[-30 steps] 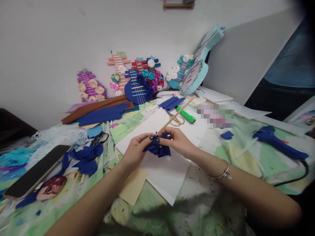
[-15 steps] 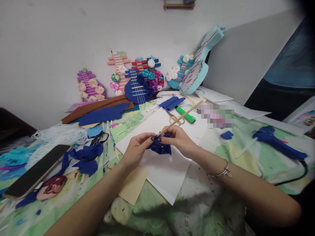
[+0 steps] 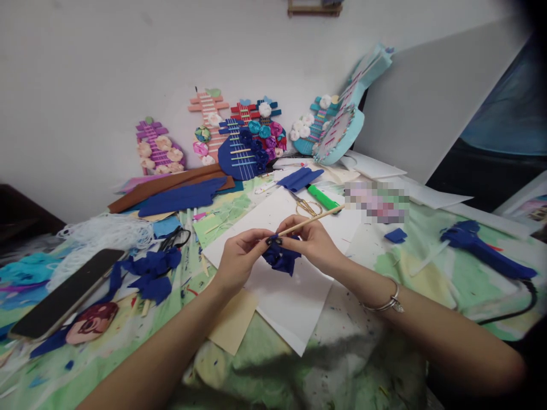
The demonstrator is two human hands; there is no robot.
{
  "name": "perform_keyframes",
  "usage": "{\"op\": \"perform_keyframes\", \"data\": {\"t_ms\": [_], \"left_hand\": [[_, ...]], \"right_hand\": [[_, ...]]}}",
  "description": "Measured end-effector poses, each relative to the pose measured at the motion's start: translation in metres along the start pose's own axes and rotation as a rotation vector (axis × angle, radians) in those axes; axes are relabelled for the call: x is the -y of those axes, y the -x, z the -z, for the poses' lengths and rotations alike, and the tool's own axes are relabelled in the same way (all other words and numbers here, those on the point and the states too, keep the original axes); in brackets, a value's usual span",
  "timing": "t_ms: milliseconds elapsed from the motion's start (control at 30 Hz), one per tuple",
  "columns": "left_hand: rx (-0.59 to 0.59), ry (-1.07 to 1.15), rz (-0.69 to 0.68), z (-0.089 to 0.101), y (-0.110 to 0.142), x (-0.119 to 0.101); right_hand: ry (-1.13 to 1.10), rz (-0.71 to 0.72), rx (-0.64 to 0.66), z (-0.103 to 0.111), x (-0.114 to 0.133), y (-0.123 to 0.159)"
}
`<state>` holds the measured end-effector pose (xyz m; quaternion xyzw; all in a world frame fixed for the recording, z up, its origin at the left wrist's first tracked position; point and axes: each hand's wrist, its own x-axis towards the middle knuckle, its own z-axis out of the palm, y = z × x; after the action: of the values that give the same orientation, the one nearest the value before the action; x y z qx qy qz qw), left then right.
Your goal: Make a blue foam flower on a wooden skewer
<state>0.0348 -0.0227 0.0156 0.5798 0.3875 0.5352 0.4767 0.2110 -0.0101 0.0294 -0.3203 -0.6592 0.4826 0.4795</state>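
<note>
Over the white paper (image 3: 294, 316), both hands pinch a crumpled piece of dark blue crepe paper (image 3: 281, 261). My left hand (image 3: 243, 253) is closed on its left edge, thumb and index finger pressed together. My right hand (image 3: 310, 242) is closed on the same piece from the right and also holds a thin wooden stick (image 3: 318, 217), which points up and right. The stick's lower end meets the blue paper between the fingertips. Just beyond the hands lie gold-handled scissors (image 3: 308, 208) and a green utility knife (image 3: 323, 198).
A blue glue gun (image 3: 487, 250) with a cord lies right. To the left are a phone (image 3: 68, 293), blue paper scraps (image 3: 154, 273) and white string (image 3: 105, 242). Decorated paper instruments, including a blue one (image 3: 237, 156), lean against the wall. A blue paper roll (image 3: 300, 179) lies behind the scissors.
The stick has tipped down to the right and lies flatter. The blue crepe paper has turned slightly and hangs a little lower between the fingers. The view has shifted slightly.
</note>
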Motion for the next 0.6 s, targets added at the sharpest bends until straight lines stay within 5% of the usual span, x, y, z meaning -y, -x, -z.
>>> {"op": "perform_keyframes", "data": {"t_ms": [600], "left_hand": [[-0.011, -0.004, -0.012, -0.0045, 0.0036, -0.0016]], "right_hand": [[-0.114, -0.107, 0.056, 0.0002, -0.0009, 0.0]]}}
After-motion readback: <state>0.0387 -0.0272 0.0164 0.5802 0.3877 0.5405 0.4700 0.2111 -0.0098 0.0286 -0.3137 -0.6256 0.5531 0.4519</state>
